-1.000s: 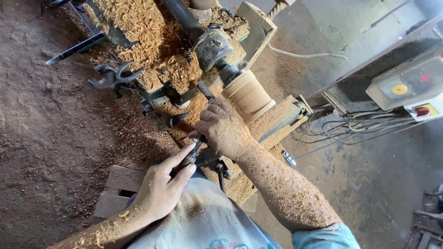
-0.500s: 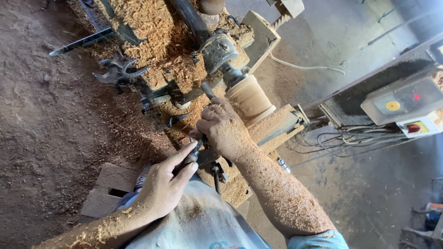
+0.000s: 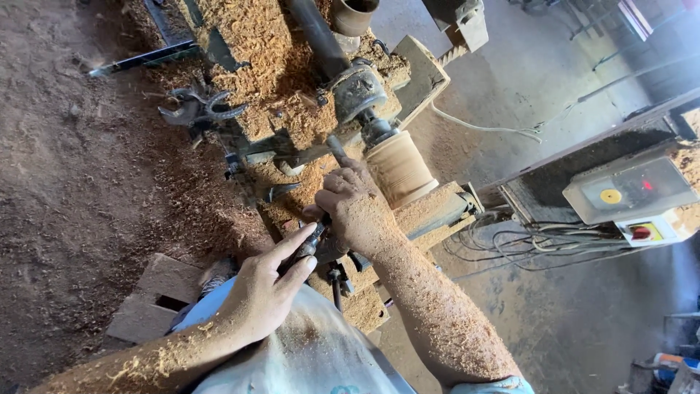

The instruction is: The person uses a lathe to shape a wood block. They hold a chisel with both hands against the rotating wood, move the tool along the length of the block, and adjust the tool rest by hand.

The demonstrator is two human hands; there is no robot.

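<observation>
The person's right hand point(image 3: 355, 211) is closed around a long dark metal turning tool point(image 3: 337, 152), and the left hand point(image 3: 264, 290) grips its back end near the body, with the first finger lying straight along it. The tool lies across the near edge of the sawdust-covered wood lathe point(image 3: 292, 95). Its long line runs from the person's lap up and away, and its tip points at the pale round wooden block point(image 3: 399, 169) fixed on the lathe. The tip looks to be just beside the block, but whether it touches cannot be told. The tool is probably stiff, hard and a bit heavy, and dusty enough to slip, so two hands well apart on it seem a good hold. The block looks solid and smooth. A grey control box with a yellow knob point(image 3: 628, 191) sits off to the right, with dark cables point(image 3: 525, 244) near it.
</observation>
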